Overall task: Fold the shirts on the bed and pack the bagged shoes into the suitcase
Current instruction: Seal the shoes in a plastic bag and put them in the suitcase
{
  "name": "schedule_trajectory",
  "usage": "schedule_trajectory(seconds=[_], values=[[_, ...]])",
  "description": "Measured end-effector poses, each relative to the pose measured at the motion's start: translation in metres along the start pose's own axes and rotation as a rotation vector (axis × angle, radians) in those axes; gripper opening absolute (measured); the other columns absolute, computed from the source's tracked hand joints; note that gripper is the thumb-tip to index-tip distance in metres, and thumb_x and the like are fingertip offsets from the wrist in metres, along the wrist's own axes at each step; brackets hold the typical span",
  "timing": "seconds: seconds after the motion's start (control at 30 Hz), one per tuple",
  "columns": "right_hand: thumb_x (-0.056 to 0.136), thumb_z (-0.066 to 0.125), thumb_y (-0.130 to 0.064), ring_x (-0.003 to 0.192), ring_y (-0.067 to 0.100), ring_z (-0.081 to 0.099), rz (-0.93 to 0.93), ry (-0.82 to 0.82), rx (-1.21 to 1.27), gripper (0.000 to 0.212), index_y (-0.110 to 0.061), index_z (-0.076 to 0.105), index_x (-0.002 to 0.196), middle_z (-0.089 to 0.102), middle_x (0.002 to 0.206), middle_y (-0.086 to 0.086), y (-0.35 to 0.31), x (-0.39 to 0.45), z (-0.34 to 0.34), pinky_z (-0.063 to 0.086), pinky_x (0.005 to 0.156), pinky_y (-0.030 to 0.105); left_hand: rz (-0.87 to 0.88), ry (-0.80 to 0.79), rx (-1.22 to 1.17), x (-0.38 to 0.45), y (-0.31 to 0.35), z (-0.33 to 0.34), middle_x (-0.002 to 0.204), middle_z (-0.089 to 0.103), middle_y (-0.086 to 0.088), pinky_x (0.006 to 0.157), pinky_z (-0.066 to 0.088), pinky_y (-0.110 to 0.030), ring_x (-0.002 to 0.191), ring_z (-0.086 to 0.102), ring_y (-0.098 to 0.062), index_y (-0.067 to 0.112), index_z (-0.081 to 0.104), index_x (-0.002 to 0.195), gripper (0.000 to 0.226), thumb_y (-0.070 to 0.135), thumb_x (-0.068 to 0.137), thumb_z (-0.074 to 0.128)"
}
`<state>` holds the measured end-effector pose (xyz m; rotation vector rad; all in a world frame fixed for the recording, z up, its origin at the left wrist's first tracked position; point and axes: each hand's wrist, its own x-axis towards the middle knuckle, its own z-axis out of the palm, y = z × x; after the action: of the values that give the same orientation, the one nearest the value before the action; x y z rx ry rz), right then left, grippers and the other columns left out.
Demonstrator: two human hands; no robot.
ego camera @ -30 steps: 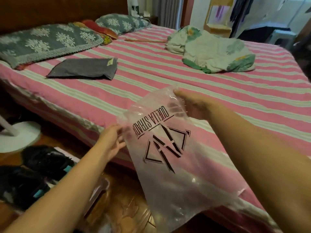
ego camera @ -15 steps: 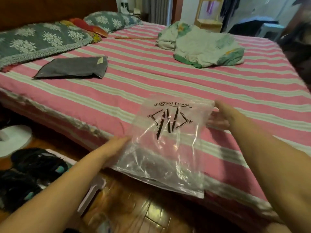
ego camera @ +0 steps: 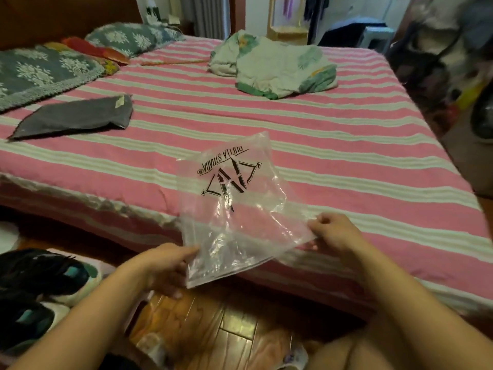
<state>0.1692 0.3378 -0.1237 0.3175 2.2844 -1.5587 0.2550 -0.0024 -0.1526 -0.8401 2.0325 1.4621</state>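
A clear plastic bag point(ego camera: 237, 206) with a black printed logo hangs flat over the near edge of the bed point(ego camera: 346, 161), empty as far as I can see. My left hand point(ego camera: 162, 265) pinches its lower left corner, and my right hand point(ego camera: 333, 231) pinches its right edge. A folded dark grey shirt point(ego camera: 77, 116) lies on the bed at the left. Black shoes with teal patches point(ego camera: 42, 287) sit on the floor at the lower left. No suitcase is clearly in view.
A crumpled pale floral cloth point(ego camera: 277, 65) lies at the far side of the bed. Grey patterned pillows point(ego camera: 40, 73) line the head end at the left. Wooden floor point(ego camera: 229, 321) shows below my hands. Dark clutter stands at the right.
The bag has turned over, so its logo end now points away from me. Both hands have dropped lower and come nearer, my right hand shifting from the bag's top edge to its side.
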Motion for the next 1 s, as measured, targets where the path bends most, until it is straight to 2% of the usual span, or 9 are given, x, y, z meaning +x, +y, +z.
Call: schedule_trajectory(seconds=[0.07, 0.13, 0.2, 0.27, 0.4, 0.63, 0.77, 0.87, 1.0], values=[[0.098, 0.058, -0.014, 0.069, 0.029, 0.066, -0.124, 0.176, -0.278, 0.016, -0.009, 0.063, 0.083, 0.062, 0.072, 0.008, 0.002, 0.011, -0.018, 0.047, 0.054, 0.028, 0.197, 0.404, 0.500, -0.002, 0.028, -0.004, 0.097, 0.066, -0.010, 0.076, 0.057, -0.047, 0.081, 0.065, -0.030, 0.011, 0.055, 0.107, 0.037, 0.047, 0.100, 0.053], [0.098, 0.056, -0.014, 0.077, 0.031, 0.065, -0.140, 0.215, -0.377, 0.014, -0.017, 0.066, 0.090, 0.068, 0.085, 0.012, 0.004, 0.018, -0.035, 0.054, 0.069, 0.039, 0.573, 0.620, 0.640, -0.003, 0.074, 0.007, 0.107, 0.066, -0.008, 0.084, 0.053, -0.045, 0.092, 0.062, -0.030, 0.018, 0.056, 0.108, 0.022, 0.037, 0.102, 0.047], [0.099, 0.053, -0.006, 0.065, 0.031, 0.063, -0.134, 0.171, -0.282, 0.020, -0.019, 0.067, 0.092, 0.066, 0.084, 0.013, 0.007, 0.023, -0.049, 0.061, 0.065, 0.045, 0.866, 0.496, 0.744, 0.007, 0.125, 0.028, 0.133, 0.061, -0.005, 0.101, 0.047, -0.045, 0.119, 0.057, -0.027, 0.022, 0.058, 0.131, 0.032, 0.035, 0.106, 0.043], [0.100, 0.052, -0.004, 0.056, 0.025, 0.060, -0.161, 0.146, -0.272, 0.020, -0.016, 0.069, 0.100, 0.065, 0.084, 0.011, 0.010, 0.023, -0.060, 0.059, 0.052, 0.031, 0.999, 0.336, 0.987, 0.030, 0.172, 0.052, 0.161, 0.037, -0.002, 0.120, 0.028, -0.043, 0.148, 0.033, -0.025, 0.025, 0.038, 0.155, 0.049, 0.041, 0.108, 0.035], [0.100, 0.058, -0.010, 0.061, 0.032, 0.068, -0.171, 0.122, -0.261, 0.014, -0.012, 0.070, 0.106, 0.071, 0.089, 0.017, 0.023, 0.022, -0.076, 0.061, 0.062, 0.048, 0.946, 0.194, 1.303, 0.098, 0.235, 0.084, 0.171, 0.000, 0.002, 0.127, 0.004, -0.048, 0.157, -0.003, -0.024, 0.034, 0.004, 0.162, 0.062, 0.057, 0.105, 0.013], [0.098, 0.061, -0.007, 0.048, 0.025, 0.058, 0.029, 0.192, -0.035, 0.006, -0.005, 0.067, 0.098, 0.060, 0.072, 0.015, 0.047, 0.020, -0.096, 0.042, 0.037, 0.021, 0.591, 0.086, 1.394, 0.184, 0.220, 0.110, 0.168, -0.018, 0.007, 0.124, -0.004, -0.056, 0.156, -0.012, -0.024, 0.039, -0.012, 0.159, 0.070, 0.070, 0.099, 0.006], [0.099, 0.061, -0.007, 0.053, 0.026, 0.062, 0.145, 0.171, 0.116, 0.012, 0.002, 0.066, 0.092, 0.064, 0.064, 0.014, 0.047, 0.019, -0.089, 0.052, 0.052, 0.032, 0.567, 0.150, 1.265, 0.162, 0.237, 0.118, 0.169, -0.012, 0.002, 0.123, 0.000, -0.061, 0.156, -0.008, -0.034, 0.038, 0.000, 0.160, 0.070, 0.068, 0.100, 0.019], [0.098, 0.060, -0.002, 0.061, 0.031, 0.059, 0.165, 0.259, 0.284, 0.014, 0.011, 0.062, 0.092, 0.062, 0.071, 0.021, 0.044, 0.021, -0.073, 0.058, 0.065, 0.045, 0.790, 0.317, 0.949, 0.105, 0.222, 0.106, 0.171, 0.004, -0.002, 0.125, 0.007, -0.055, 0.156, 0.001, -0.033, 0.038, 0.014, 0.160, 0.062, 0.058, 0.104, 0.030], [0.093, 0.058, 0.008, 0.040, 0.021, 0.051, 0.194, 0.288, 0.454, 0.016, 0.007, 0.057, 0.077, 0.054, 0.058, 0.015, 0.021, 0.028, -0.014, 0.052, 0.046, 0.028, 0.845, 0.400, 0.805, 0.005, 0.110, 0.063, 0.165, 0.023, 0.001, 0.125, 0.012, -0.049, 0.153, 0.012, -0.024, 0.041, 0.037, 0.152, 0.056, 0.051, 0.098, 0.051]])
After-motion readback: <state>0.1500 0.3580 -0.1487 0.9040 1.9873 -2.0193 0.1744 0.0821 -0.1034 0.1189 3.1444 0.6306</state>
